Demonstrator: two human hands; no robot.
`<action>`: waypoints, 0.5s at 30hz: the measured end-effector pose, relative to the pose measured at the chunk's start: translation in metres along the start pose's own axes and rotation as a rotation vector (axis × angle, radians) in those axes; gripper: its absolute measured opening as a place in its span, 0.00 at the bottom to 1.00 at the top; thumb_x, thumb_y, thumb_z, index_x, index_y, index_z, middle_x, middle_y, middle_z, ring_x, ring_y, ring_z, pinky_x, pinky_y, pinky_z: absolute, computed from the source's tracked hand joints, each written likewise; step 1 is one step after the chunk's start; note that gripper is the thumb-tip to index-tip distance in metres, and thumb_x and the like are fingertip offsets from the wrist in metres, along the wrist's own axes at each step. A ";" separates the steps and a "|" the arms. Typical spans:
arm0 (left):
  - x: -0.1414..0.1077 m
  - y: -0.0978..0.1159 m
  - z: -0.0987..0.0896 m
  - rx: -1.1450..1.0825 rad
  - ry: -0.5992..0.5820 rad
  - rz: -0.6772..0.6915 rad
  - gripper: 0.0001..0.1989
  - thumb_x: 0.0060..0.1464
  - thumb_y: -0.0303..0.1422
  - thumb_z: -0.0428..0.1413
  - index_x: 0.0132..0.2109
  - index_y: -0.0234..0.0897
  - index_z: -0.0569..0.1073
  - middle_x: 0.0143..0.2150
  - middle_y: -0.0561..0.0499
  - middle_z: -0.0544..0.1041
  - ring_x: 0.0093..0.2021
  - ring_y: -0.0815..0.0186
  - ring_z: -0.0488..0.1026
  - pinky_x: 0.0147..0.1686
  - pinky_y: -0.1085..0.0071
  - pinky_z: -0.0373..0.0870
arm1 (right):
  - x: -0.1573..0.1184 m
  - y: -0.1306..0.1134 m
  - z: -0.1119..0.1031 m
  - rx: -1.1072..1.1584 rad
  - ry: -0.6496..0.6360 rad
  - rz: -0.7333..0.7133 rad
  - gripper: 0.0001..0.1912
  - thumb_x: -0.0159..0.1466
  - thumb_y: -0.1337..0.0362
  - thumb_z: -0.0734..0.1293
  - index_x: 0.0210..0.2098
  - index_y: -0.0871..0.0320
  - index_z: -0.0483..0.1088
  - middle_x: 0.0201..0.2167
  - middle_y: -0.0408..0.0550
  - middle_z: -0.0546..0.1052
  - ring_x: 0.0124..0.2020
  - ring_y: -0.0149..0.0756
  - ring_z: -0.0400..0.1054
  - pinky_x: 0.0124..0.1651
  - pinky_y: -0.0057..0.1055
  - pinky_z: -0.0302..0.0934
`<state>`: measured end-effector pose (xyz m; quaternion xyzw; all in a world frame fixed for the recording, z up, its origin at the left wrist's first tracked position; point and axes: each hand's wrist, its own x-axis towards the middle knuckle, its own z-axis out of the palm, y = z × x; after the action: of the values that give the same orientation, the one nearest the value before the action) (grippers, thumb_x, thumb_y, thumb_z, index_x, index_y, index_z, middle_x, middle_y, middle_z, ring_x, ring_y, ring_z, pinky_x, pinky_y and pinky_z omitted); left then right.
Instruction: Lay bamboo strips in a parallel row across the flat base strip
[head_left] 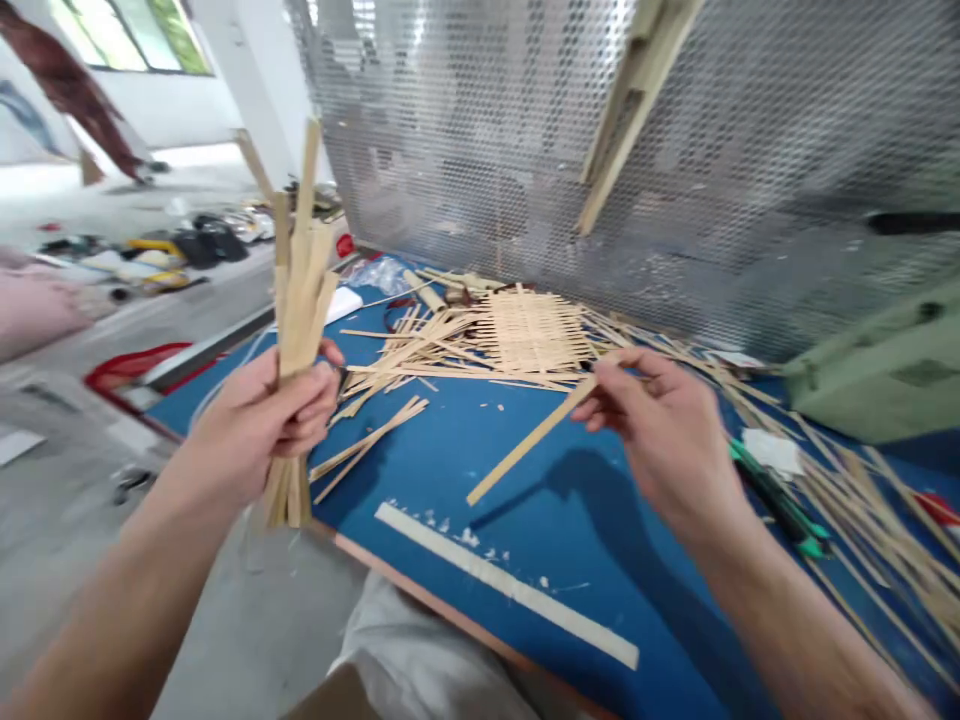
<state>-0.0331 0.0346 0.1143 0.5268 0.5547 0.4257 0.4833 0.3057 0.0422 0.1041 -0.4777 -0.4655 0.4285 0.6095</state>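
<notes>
My left hand [262, 425] grips a bundle of bamboo strips [300, 300] upright, with their ends sticking out above and below my fist. My right hand [652, 430] pinches a single bamboo strip [532, 440] between thumb and fingers, slanting down across the blue work table [480, 480]. Beyond the strip's upper end lies a partly woven bamboo mat [529, 330], with a loose heap of strips [405, 350] at its left. A green-and-black utility knife [780, 500] lies to the right of my right hand.
A perforated metal screen [525, 130] rises behind the table. A pale green case [877, 370] sits at the right, among more strips. A long white ruler [502, 580] lies near the front edge. Bags and clutter cover the floor [150, 260] at left.
</notes>
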 end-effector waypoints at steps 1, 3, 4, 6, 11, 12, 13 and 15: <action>-0.005 -0.005 -0.017 0.022 0.056 -0.012 0.12 0.64 0.46 0.55 0.49 0.47 0.70 0.24 0.62 0.56 0.22 0.82 0.47 0.30 0.72 0.42 | 0.002 0.017 0.015 0.013 -0.075 0.093 0.14 0.56 0.57 0.80 0.33 0.55 0.74 0.22 0.45 0.80 0.22 0.35 0.76 0.24 0.27 0.71; -0.015 -0.017 -0.043 0.063 0.133 -0.037 0.13 0.64 0.48 0.54 0.50 0.49 0.70 0.24 0.62 0.55 0.22 0.82 0.46 0.30 0.73 0.41 | 0.007 0.046 0.048 0.047 -0.197 0.250 0.15 0.55 0.59 0.80 0.35 0.54 0.73 0.24 0.44 0.82 0.25 0.37 0.79 0.29 0.30 0.76; -0.019 -0.024 -0.052 0.074 0.150 -0.054 0.13 0.64 0.48 0.54 0.51 0.50 0.70 0.24 0.62 0.55 0.22 0.82 0.46 0.30 0.73 0.41 | 0.010 0.058 0.065 0.064 -0.236 0.305 0.14 0.56 0.60 0.80 0.35 0.53 0.72 0.25 0.43 0.82 0.26 0.37 0.79 0.31 0.31 0.77; -0.025 -0.038 -0.065 0.061 0.156 -0.085 0.12 0.66 0.49 0.54 0.50 0.52 0.70 0.24 0.61 0.56 0.22 0.81 0.47 0.27 0.75 0.40 | 0.015 0.075 0.096 0.043 -0.293 0.381 0.10 0.60 0.63 0.77 0.33 0.53 0.71 0.25 0.43 0.82 0.28 0.35 0.80 0.34 0.32 0.78; -0.030 -0.063 -0.076 -0.123 0.148 -0.089 0.14 0.62 0.46 0.63 0.48 0.47 0.72 0.25 0.60 0.58 0.21 0.78 0.49 0.19 0.78 0.40 | 0.025 0.097 0.147 -0.164 -0.386 0.397 0.07 0.64 0.68 0.70 0.32 0.53 0.68 0.24 0.41 0.81 0.27 0.36 0.79 0.37 0.37 0.77; -0.030 -0.065 -0.076 -0.158 0.156 -0.075 0.15 0.61 0.44 0.65 0.48 0.46 0.72 0.25 0.60 0.58 0.20 0.78 0.48 0.18 0.78 0.40 | 0.027 0.100 0.151 -0.198 -0.395 0.377 0.08 0.62 0.69 0.71 0.32 0.53 0.68 0.24 0.42 0.80 0.26 0.37 0.78 0.37 0.38 0.76; -0.029 -0.066 -0.074 -0.185 0.164 -0.062 0.15 0.60 0.43 0.66 0.48 0.45 0.73 0.25 0.60 0.58 0.20 0.78 0.48 0.18 0.78 0.39 | 0.029 0.101 0.153 -0.230 -0.394 0.352 0.08 0.60 0.70 0.72 0.32 0.53 0.68 0.23 0.42 0.79 0.27 0.39 0.78 0.37 0.38 0.75; -0.027 -0.064 -0.070 -0.225 0.152 -0.060 0.14 0.60 0.41 0.66 0.48 0.43 0.73 0.25 0.59 0.59 0.20 0.78 0.48 0.17 0.78 0.40 | 0.034 0.100 0.148 -0.350 -0.364 0.232 0.11 0.57 0.70 0.74 0.34 0.51 0.71 0.23 0.41 0.77 0.30 0.42 0.76 0.40 0.39 0.71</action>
<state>-0.1132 0.0055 0.0661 0.4186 0.5541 0.5093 0.5083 0.1601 0.1200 0.0279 -0.5410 -0.5764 0.4872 0.3710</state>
